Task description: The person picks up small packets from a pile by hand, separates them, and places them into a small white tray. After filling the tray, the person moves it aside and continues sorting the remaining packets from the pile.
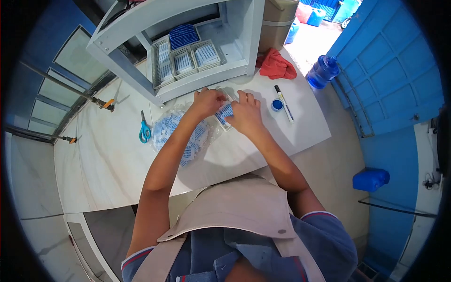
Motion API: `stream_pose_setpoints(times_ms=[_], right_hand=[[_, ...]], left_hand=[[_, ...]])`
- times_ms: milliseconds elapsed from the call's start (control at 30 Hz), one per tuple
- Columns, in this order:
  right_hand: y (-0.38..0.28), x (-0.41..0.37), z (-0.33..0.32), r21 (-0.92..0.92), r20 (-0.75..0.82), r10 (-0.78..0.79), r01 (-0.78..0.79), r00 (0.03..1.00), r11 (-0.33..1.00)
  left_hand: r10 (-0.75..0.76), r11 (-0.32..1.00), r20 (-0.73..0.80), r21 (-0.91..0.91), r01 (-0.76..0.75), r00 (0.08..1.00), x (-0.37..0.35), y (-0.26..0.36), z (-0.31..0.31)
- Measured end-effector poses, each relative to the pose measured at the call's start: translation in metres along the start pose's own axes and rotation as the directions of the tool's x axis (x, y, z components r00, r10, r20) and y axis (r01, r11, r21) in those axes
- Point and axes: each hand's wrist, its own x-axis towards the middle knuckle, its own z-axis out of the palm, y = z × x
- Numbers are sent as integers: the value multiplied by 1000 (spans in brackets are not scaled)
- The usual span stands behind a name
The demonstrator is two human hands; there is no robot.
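Note:
A small white basket (225,126) of blue-and-white printed sachets (223,113) sits on the table, between my two hands. My left hand (207,102) is at its upper left, fingers curled together; what they pinch, if anything, is hidden. Over the basket's right side lies my right hand (246,113), its bent fingers gripping around the edge and its thumb by the sachets. Under my left forearm is a clear plastic bag (181,134) full of similar sachets. Blue-handled scissors (145,131) rest to its left.
Behind my hands stands a grey shelf unit (206,79) with several sachet-filled baskets (183,63). On the right of the table (300,127) are a marker (283,103), a small blue-topped container (277,105) and a red cloth (278,65). A blue water bottle (322,72) stands beyond the edge.

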Motion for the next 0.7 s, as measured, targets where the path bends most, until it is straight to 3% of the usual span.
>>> stream_pose_setpoints(times_ms=[67, 133, 300, 367, 600, 700], right_hand=[[-4, 0, 2, -133, -38, -59, 53, 998, 990], [-4, 1, 6, -145, -51, -67, 59, 996, 988], [-7, -1, 4, -179, 4, -51, 51, 999, 982], [-6, -2, 8, -189, -94, -97, 78, 991, 979], [-6, -4, 10, -176, -111, -94, 74, 989, 982], [-7, -3, 14, -136, -195, -99, 73, 976, 988]], left_hand=[[-5, 1000, -23, -21, 4, 1000, 1, 0, -2], [-14, 967, -87, 254, 36, 996, -6, 1, -3], [14, 983, -92, 185, 4, 996, -25, 7, -1], [4, 985, -100, 174, 14, 995, -26, 6, 2], [-13, 993, -190, 110, 34, 982, -25, 4, 13], [-9, 995, -250, 91, 33, 968, -29, 1, 14]])
